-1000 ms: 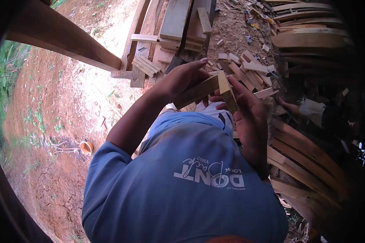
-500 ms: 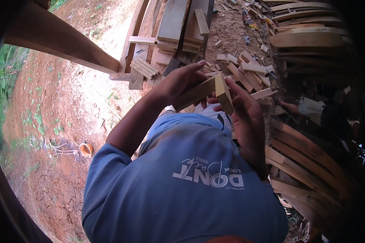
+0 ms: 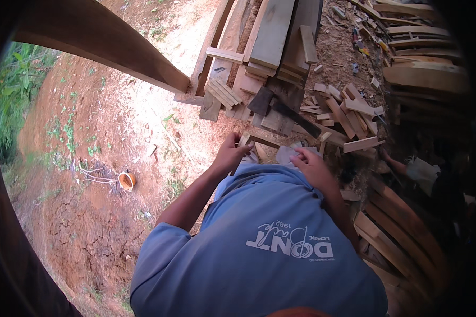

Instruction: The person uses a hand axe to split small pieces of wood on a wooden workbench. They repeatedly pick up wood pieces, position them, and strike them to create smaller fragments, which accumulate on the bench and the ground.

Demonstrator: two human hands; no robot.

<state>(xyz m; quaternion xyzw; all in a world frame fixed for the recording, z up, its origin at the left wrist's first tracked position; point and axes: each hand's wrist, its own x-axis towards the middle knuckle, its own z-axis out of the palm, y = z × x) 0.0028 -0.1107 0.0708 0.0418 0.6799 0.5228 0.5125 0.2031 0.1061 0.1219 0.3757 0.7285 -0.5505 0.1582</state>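
Observation:
My left hand is closed on the left end of a short piece of wood, its pale end showing above the fingers. This piece lies low in front of my lap, near the white cloth over my legs. My right hand is lowered beside that cloth, fingers loosely bent and apart, with nothing visible in it; its fingertips are partly hidden. Beyond my hands an axe with a dark head and handle lies across the boards.
Offcuts are heaped right of the axe. Small sticks lie on the boards' near end. Curved timbers are stacked at the right. A thick post slants in at upper left; an orange container sits on the dirt. Another person's hand shows at right.
My hands have lowered and moved apart. My left hand now grips the wood's end, and my right hand has come away from it. The axe has come into clear sight.

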